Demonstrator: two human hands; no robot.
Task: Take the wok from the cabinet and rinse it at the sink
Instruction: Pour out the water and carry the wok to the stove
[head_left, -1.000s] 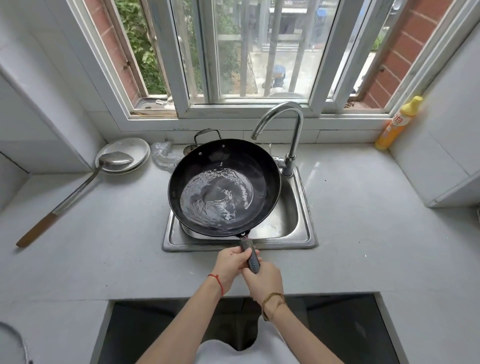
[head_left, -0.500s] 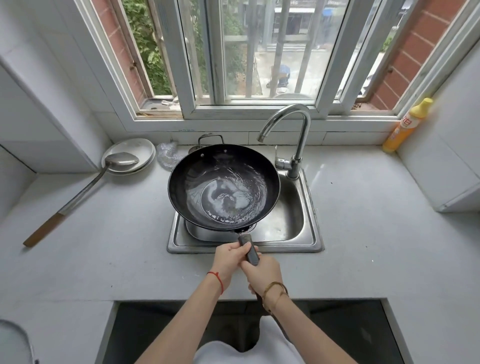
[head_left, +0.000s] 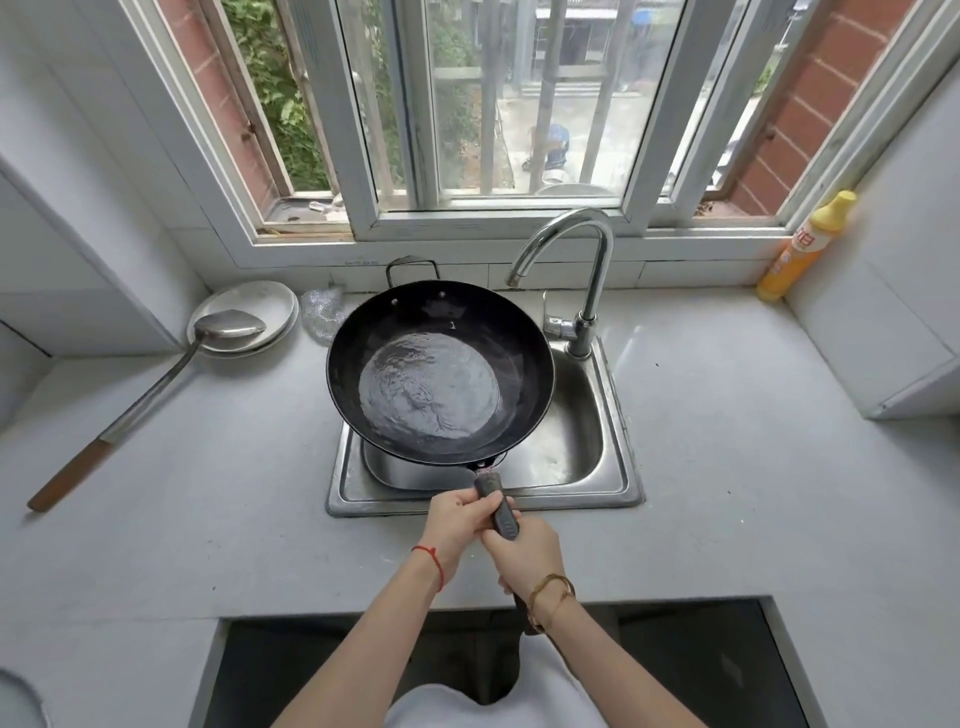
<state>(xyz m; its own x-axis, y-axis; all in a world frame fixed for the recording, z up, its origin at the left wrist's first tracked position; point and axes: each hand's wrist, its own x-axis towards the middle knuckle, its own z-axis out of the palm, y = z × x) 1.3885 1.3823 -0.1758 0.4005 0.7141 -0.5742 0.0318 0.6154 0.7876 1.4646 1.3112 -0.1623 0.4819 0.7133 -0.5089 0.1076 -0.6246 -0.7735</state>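
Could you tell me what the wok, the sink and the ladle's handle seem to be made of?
Wok: dark matt metal, likely carbon steel or iron; riveted wall. Sink: brushed stainless steel, by its grey sheen. Ladle handle: brown, probably wood, on a shiny steel shaft.

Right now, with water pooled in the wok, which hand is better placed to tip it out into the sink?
Probably the right hand: it grips the rear of the wok's handle, giving more leverage. The left hand pinches nearer the wok and can steady it over the sink.
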